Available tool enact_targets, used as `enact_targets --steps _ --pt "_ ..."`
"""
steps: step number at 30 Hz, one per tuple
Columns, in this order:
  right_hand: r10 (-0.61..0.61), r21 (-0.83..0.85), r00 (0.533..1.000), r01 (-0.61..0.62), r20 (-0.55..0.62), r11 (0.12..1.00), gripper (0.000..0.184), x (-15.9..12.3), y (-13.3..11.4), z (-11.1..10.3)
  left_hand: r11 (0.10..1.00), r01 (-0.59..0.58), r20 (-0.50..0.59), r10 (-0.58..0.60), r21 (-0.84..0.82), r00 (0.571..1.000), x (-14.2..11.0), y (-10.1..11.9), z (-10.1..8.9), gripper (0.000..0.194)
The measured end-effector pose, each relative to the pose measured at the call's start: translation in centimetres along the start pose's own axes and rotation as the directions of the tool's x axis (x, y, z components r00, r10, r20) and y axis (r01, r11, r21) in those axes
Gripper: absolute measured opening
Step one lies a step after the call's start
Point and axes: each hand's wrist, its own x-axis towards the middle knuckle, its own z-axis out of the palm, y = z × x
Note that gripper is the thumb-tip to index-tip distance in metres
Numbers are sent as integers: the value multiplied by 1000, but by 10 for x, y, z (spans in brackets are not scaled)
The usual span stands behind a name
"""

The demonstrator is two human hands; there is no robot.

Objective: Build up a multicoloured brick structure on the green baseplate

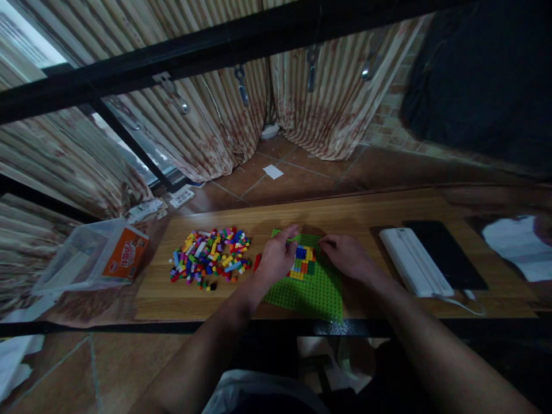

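A green baseplate (pixel 317 296) lies on the wooden table in front of me. On its upper part sits a flat patch of building bricks (pixel 304 265) in blue, yellow, red, orange and green. My left hand (pixel 278 256) rests over the plate's left side, against the patch; its thumb and forefinger are apart and its other fingers are partly hidden. My right hand (pixel 345 253) is at the plate's upper right edge, with fingertips pinched together; whatever they hold is too small to make out. A red brick (pixel 257 262) lies just left of my left hand.
A large pile of loose bricks (pixel 211 253) covers the table's left part. On the right lie a white device (pixel 414 261) with a cable and a black flat panel (pixel 451 259). A clear plastic bin (pixel 81 253) with an orange label stands beyond the table's left end.
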Motion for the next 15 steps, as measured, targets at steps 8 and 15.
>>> enact_targets --steps 8,15 --pt "57 128 933 -108 354 986 22 -22 -1 14 936 314 -196 -282 160 939 -59 1 7 36" --pt "-6 149 986 -19 165 989 27 -4 17 26 942 335 -155 -336 -38 929 -52 2 16 33"
